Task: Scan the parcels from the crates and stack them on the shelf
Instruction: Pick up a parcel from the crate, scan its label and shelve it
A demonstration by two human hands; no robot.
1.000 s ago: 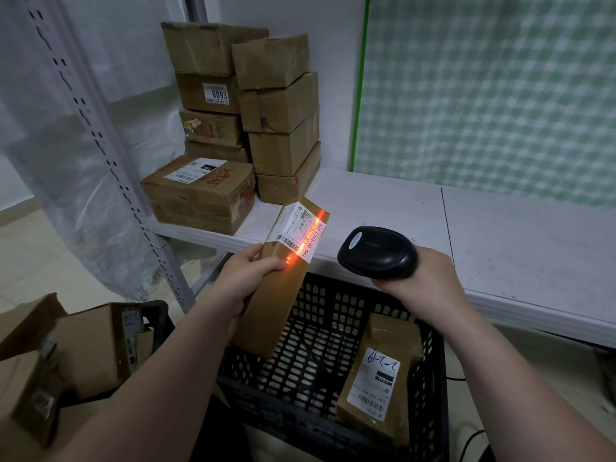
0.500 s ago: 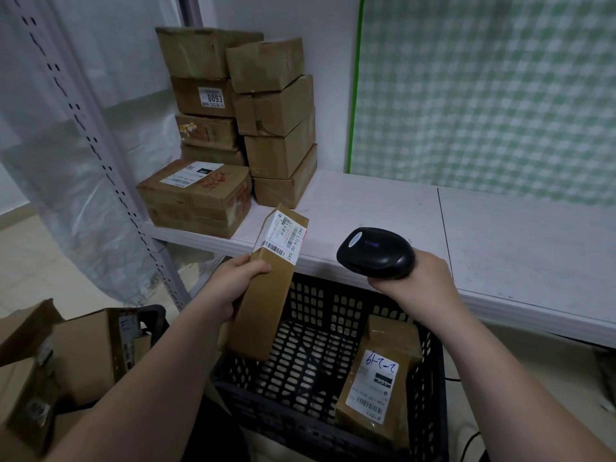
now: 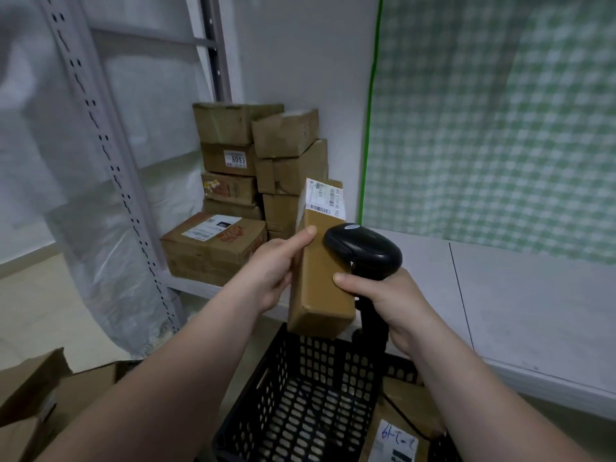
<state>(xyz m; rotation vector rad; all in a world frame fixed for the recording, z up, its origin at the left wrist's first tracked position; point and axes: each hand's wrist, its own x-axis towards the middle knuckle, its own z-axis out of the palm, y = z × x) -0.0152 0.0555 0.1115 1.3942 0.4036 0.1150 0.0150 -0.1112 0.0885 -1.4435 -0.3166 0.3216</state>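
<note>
At centre frame, a person's left hand (image 3: 273,271) grips a brown parcel (image 3: 320,278) upright above a black crate (image 3: 300,395), thumb laid across its face. The right hand (image 3: 390,301) is curled round the handle of a black scanner (image 3: 363,250), its thumb pressing the parcel's right edge. Behind, left of centre, stacked parcels (image 3: 260,168) stand on the white shelf (image 3: 533,295); another labelled parcel (image 3: 396,438) lies in the crate, lower right.
</note>
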